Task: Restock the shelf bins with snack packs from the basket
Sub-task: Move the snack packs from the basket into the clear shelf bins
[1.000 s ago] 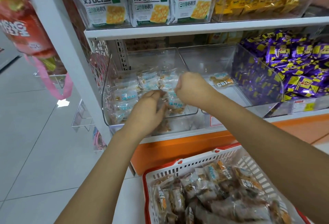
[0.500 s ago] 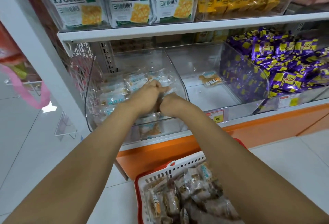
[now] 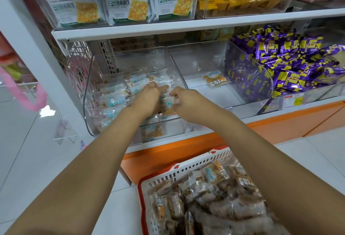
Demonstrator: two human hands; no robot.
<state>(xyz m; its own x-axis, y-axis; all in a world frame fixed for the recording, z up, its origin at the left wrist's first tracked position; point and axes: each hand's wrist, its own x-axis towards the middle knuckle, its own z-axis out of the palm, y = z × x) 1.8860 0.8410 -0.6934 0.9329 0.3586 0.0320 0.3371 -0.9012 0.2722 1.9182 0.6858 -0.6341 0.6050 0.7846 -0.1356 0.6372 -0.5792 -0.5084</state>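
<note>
Both hands are placed inside the left clear bin on the lower shelf, over a part-filled layer of blue-print snack packs. The left hand is seen from the back with its fingers curled under; what is held beneath cannot be told. The right hand is beside it at 3 o'clock, apart by a narrow gap, with fingers curled toward the gap; whether a wrapper edge is pinched cannot be told either. One blue-print pack is seen in that gap, at 9 o'clock from the right fingertips and 3 o'clock from the left hand, its long axis judged roughly 12-to-6. The step is judged as placing or tidying in the bin, with the task partly done: the red-rimmed basket is loaded with a heap of brown snack packs. Key relation for the next fetch: the basket lies at 5 o'clock from both hands, low and toward the body, and the right forearm is passed directly over it, so the right hand is judged nearer. Axes in the heap are mixed, so wrist alignment would be needed per pack. The middle bin, at 2 o'clock, is nearly bare, with a single pack inside; purple packs are piled further right.
</note>
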